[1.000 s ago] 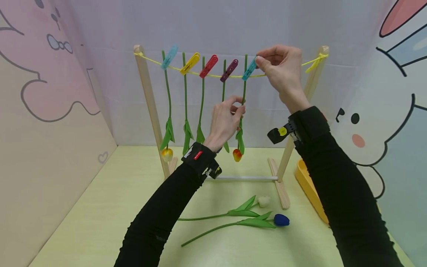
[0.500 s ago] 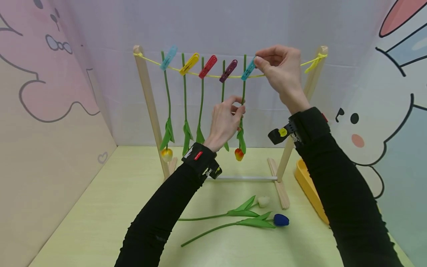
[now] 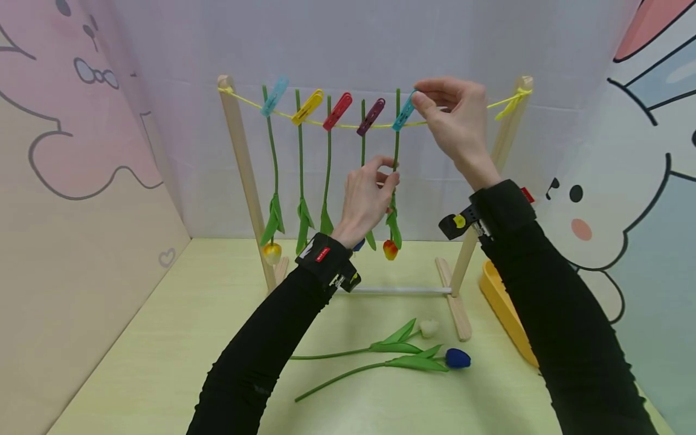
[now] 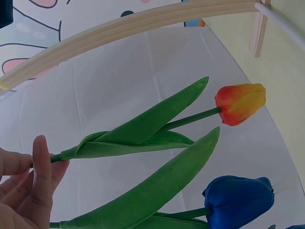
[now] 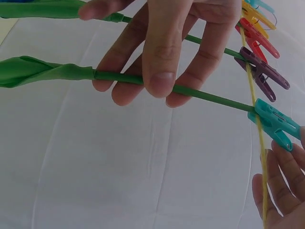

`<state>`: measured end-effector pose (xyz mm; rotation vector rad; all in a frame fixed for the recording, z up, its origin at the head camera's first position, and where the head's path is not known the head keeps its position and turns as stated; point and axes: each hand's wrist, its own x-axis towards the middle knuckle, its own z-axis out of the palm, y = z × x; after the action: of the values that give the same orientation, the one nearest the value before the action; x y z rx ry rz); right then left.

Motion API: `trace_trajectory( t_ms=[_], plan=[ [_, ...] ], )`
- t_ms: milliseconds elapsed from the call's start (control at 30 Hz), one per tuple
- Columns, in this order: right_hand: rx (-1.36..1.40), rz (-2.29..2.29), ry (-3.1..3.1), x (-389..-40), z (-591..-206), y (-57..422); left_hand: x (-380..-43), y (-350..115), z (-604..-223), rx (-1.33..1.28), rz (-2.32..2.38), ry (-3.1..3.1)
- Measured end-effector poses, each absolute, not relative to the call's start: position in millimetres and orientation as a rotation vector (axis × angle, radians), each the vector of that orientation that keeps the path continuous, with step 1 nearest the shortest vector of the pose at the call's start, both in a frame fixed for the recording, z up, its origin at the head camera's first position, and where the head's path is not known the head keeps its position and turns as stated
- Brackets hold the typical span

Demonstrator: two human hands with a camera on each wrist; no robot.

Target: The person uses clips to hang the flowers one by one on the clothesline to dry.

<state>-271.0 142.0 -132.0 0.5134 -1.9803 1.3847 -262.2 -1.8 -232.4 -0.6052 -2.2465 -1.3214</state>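
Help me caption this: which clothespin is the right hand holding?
The turquoise clothespin at the row's right end, beside the purple clothespin. The right hand pinches its upper end; none of the others is held.

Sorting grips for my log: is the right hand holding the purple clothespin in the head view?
No, the right hand pinches the turquoise clothespin, and the purple clothespin hangs apart from it, to its left.

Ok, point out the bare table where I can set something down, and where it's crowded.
The table is bare left of the left sleeve and the wooden rack's left post. A smaller patch lies between the loose blue tulip and the right sleeve. Crowded: around the teal clothespin, with left hand, right hand and tulip stems.
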Motion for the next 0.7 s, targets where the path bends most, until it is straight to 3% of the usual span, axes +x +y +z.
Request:
trace_trajectory(
  t_ms=[700],
  plan=[
    [0.545,1.29,-1.998,-266.0,-132.6,142.8,-253.8,-8.1,-233.7,-0.631,-1.293,-2.244]
  ],
)
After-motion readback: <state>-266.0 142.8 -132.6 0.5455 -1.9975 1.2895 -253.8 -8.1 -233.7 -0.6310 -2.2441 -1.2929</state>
